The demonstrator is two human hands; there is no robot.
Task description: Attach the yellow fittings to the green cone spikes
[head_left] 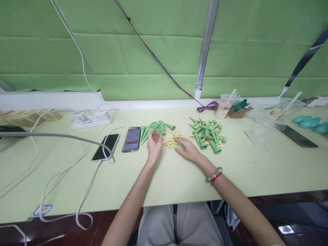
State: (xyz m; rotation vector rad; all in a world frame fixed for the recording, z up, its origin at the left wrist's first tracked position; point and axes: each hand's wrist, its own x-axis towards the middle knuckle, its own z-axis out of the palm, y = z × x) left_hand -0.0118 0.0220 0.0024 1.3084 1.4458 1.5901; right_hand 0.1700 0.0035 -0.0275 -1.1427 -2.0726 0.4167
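The grey trousers (198, 225) of the person seated at the table (176, 184) come closest, with two bare forearms reaching past them. The right hand (188, 149) is loosely spread, thumb apart from the fingers, its tips at the loose yellow pieces (170, 140) between the two hands. The left hand (155, 141) is curled inward beside the left heap of green cones (153, 128); whether it pinches anything, I can't tell from here. Just beyond the right hand lies the right heap of green cones (202, 144), several with yellow bits at their ends. Farther out come a phone (132, 140) on the left and a drink cup (222, 108) at the back.

With pieces this small and tangled, I'd tease one free by fingertip, lightly (they look thin enough to snap), and turn it before closing a grip.

The left fingertips are folded out of my sight, the left hand covers some of the nearest cones, and the yellow pieces overlap too much to count. Part of that phone's screen is blurred.
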